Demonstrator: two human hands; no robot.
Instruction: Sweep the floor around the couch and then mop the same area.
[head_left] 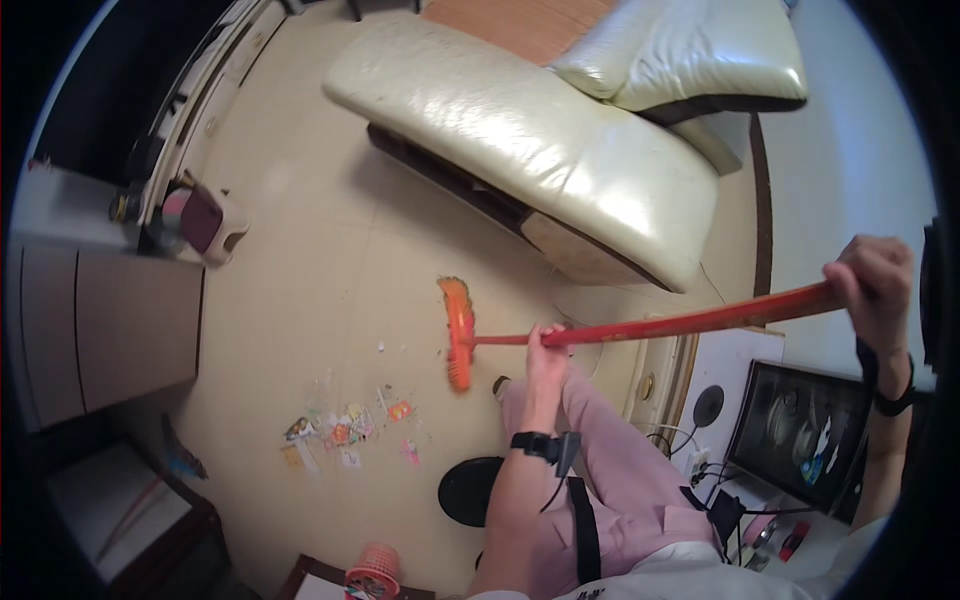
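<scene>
A broom [460, 335] with an orange head and a long red handle stretches across the view. Its bristles rest on the floor, a little beyond my feet. My left hand [547, 348] is closed round the lower part of the handle. At the handle's upper end, on the far right, my right hand [876, 275] is wrapped in a fist. Left of and nearer than the broom head lies a scatter of litter [345, 428], with paper scraps, bits of clear plastic and colourful wrappers.
Beyond the broom stands a cream padded sofa [520, 130]. A monitor [800, 430] and cables sit on a desk at right. Left are a drawer cabinet [110, 330] and a small stool [212, 225]. Near me are a black round seat [468, 490] and a pink basket [374, 570].
</scene>
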